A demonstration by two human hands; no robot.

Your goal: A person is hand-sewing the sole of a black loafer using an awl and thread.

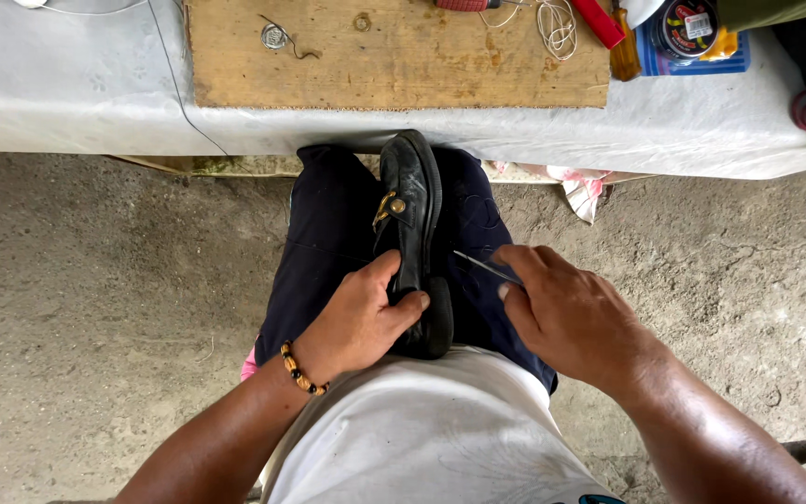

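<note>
Floor (95, 308): rough grey concrete lies under you on both sides of your legs.
Surface (67, 93): a pale grey sheet covers it across the top of your view, and its near edge hangs just beyond your knees.
Board (394, 56): a bare wooden slab lies on the surface at the middle, flush with the near edge; it is worn and spotted.
Blue package (692, 56): flat and rectangular, it sits by the surface's far right corner, just right of the board.
Round tin (687, 26): dark, with a red and white label on its lid, it rests on the blue package.
Thread (557, 23): a pale loose coil lies at the board's far right corner.
Shoe (412, 224): black and scuffed, it stands on edge between your thighs with the toe towards the surface's near edge and the heel near your waist; a small brass buckle shows on its left side and the dark sole faces right.
Left hand (356, 322): you grip the shoe's heel end, thumb over the top and fingers round the upper; a bead bracelet (302, 371) of amber and black circles that wrist.
Right hand (566, 313): your fingers pinch narrowly on a thin metal needle (482, 266), whose tip points at the shoe's sole side, close to it.
</note>
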